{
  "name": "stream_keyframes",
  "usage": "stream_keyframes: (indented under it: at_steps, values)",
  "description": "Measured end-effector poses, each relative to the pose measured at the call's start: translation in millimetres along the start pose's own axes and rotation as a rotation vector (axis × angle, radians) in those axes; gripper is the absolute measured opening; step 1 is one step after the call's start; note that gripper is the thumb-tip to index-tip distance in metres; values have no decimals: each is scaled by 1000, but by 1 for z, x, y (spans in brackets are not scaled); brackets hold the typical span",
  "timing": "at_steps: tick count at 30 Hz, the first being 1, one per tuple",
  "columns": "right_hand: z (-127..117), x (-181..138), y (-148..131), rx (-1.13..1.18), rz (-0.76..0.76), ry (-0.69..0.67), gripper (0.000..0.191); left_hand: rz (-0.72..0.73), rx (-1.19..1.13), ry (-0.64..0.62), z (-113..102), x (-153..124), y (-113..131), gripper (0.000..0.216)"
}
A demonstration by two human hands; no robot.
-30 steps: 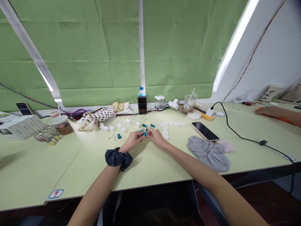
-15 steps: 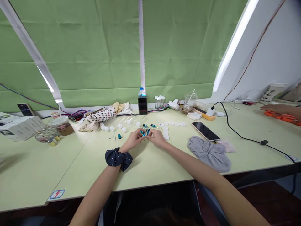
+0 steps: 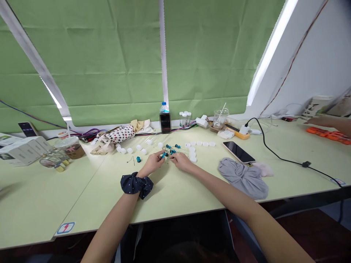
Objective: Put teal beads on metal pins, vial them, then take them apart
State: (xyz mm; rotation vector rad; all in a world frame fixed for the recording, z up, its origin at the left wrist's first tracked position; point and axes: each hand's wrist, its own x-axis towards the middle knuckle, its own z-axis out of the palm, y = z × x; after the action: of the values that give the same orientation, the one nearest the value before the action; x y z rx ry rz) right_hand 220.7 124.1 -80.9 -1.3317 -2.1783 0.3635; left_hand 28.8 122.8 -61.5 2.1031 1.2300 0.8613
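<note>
My left hand [image 3: 153, 163] is closed, with thumb and fingers pinching a small teal-blue piece [image 3: 163, 155] that has thin metal wire about it. Close on its right, the fingers of my right hand [image 3: 181, 161] are pressed together at the end of a thin stem; what they hold is too small to make out. Another teal-blue piece [image 3: 172, 151] lies just beyond my right fingertips. More such pieces with thin stems [image 3: 177, 146] rest behind the hands. To the left stand a single teal-blue piece [image 3: 138, 159] and a bent thin wire [image 3: 131, 160].
White caps [image 3: 193, 154] lie in rows on both sides. Capped clear tubes [image 3: 185, 118] stand behind, beside a bottle [image 3: 165, 122]. A phone [image 3: 238, 152], grey cloth [image 3: 243, 178] and black cable [image 3: 285, 159] are rightward. Another person's hand [image 3: 329, 122] is over orange parts [image 3: 329, 134].
My hands have moved slightly apart, the left one a little left with its blue piece. A blue piece now shows beyond my right fingertips. The view has shifted slightly.
</note>
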Motion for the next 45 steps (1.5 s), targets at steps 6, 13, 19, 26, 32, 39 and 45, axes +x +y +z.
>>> stream_keyframes:
  at_steps: [6,13,19,26,32,39,45]
  values:
    - [0,3,1,-40,149,60,21,-71,-34,83,2,1,2,39]
    - [3,7,1,-231,233,-14,23,-54,-120,97,9,-1,5,23]
    - [6,6,-2,-279,59,-11,26,-70,-60,142,15,1,3,21]
    - [10,7,1,-314,53,-34,23,40,108,346,8,9,-1,29]
    - [8,10,2,-261,171,-6,32,-17,424,429,-5,8,-11,35]
    - [5,14,-1,-318,228,-82,26,-195,628,250,-6,10,-13,36]
    - [1,13,-4,-326,163,-97,30,-183,620,292,-4,9,-12,35]
